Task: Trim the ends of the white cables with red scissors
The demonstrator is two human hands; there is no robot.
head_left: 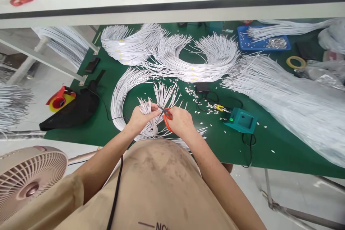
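Observation:
My left hand point(142, 116) is closed round a bunch of thin white wires point(147, 107), their cut ends sticking up above my fingers. My right hand point(180, 120) grips red-handled scissors point(166, 115), whose blades point left at the bunch just beside my left thumb. More white wires point(164, 95) fan out on the green mat point(107, 129) right behind both hands, and a long curved bundle point(118, 97) runs off to the left.
Big white wire bundles point(175, 57) cover the back of the mat. A teal box point(241, 119) with yellow pliers point(219, 107), a blue tray point(262, 39), a tape roll point(295, 62), a black bag point(72, 109) and a fan point(27, 179) are around.

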